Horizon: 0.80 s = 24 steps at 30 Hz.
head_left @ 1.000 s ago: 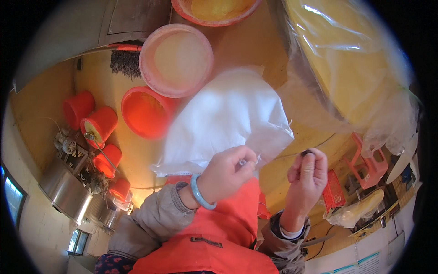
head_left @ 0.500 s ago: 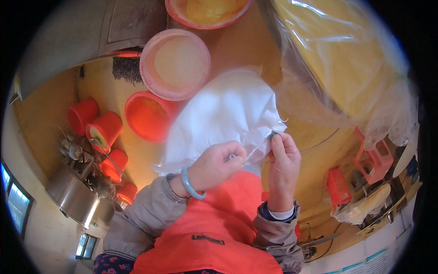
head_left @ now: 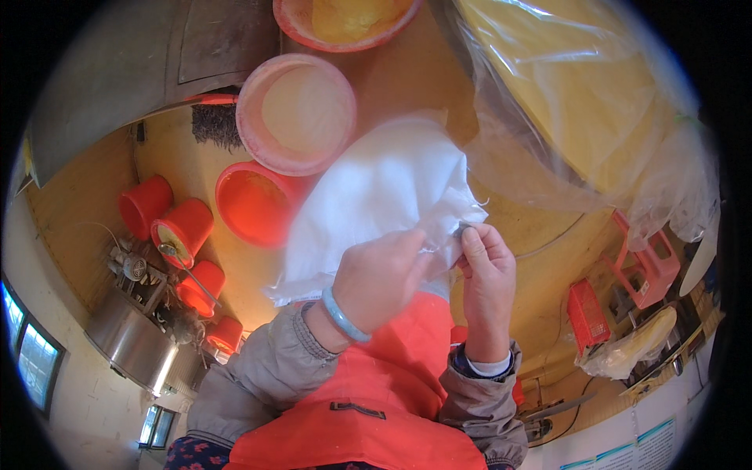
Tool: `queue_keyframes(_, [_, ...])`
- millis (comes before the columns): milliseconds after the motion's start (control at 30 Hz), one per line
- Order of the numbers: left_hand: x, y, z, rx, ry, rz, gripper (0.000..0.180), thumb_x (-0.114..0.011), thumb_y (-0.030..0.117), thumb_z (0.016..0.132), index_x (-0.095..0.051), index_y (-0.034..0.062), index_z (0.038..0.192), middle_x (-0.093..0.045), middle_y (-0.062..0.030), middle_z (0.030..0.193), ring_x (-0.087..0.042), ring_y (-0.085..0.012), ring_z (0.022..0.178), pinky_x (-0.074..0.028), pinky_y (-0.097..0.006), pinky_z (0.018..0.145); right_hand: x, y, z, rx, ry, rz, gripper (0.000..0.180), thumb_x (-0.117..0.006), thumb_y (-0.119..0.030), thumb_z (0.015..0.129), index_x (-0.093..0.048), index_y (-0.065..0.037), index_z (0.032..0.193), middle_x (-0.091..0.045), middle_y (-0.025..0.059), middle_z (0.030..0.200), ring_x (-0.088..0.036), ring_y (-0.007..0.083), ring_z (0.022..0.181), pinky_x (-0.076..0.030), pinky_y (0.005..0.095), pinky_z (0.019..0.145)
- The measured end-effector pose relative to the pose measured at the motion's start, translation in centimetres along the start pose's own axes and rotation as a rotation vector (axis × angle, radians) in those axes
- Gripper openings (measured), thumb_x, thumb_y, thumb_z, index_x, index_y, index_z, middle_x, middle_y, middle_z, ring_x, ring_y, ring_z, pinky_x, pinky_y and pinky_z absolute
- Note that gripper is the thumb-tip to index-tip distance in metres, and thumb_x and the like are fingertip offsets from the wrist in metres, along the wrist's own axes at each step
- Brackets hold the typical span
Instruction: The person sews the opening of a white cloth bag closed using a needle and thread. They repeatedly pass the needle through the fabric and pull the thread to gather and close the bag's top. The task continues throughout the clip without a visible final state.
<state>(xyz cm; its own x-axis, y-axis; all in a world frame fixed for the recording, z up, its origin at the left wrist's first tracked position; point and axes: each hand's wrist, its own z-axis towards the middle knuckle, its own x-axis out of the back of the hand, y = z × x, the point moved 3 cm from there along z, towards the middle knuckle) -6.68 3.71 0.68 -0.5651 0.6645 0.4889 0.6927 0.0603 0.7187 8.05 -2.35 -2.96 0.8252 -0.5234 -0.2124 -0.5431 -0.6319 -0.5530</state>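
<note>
The right hand pinches a small dark piece by the white sack — likely for control. The left hand blurs, its hold unclear.

Floor: yellowish-brown | on it: pink tub | red bucket | red basin

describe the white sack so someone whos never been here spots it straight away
Find the red apron at the bottom of the picture. Just above it, mostly beyond the left hand and right hand, spreads the white sack. Unlike the round pink tub and red tub nearby, it is soft, creased and ragged-edged.
</note>
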Motion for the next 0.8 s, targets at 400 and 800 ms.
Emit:
queue_keyframes(400, [-1.2,-2.3,-0.4,0.184,-0.109,-0.502,0.012,-0.058,0.010,0.087,-0.062,0.0004,0.093,-0.062,-0.0134,0.082,-0.060,-0.0235,0.069,-0.048,-0.031,0.064,-0.1,-0.6,-0.1,0.028,0.010,-0.111,0.015,-0.059,-0.015,0.096,-0.062,-0.001,0.093,-0.061,-0.0012,0.080,-0.054,0.0065,0.070,-0.044,0.0209,0.064])
queue_keyframes(800, [-1.3,-2.7,-1.1,0.191,-0.114,-0.563,0.011,-0.057,0.009,0.090,-0.060,-0.0012,0.095,-0.059,-0.0071,0.081,-0.053,-0.0113,0.074,-0.046,-0.026,0.068,-2.9,-2.8,-3.4,0.506,0.023,-1.247,0.007,-0.063,-0.008,0.086,-0.057,-0.005,0.088,-0.056,0.0127,0.073,-0.059,0.0316,0.066,-0.045,0.0395,0.056])
